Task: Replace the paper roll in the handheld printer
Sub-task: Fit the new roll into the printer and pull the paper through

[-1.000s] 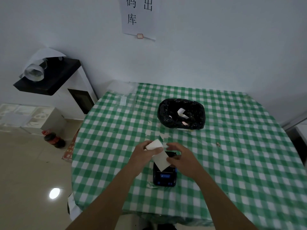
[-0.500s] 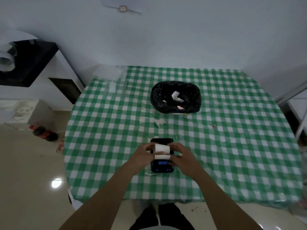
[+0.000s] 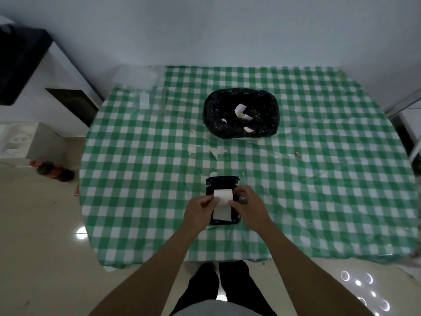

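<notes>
Green-and-white checked cloth covers the surface (image 3: 136, 179) I look down on. Working left to right: my left hand (image 3: 200, 212) has its grip pinched on the left end of the white paper roll (image 3: 223, 196). The roll sits over the open bay of the small black handheld printer (image 3: 224, 201), its loose tail draped toward me. My right hand (image 3: 247, 205) pinches the roll's right end. Further back stands a black-lined bin (image 3: 241, 112). I judge seating nearly done; closing the lid remains.
</notes>
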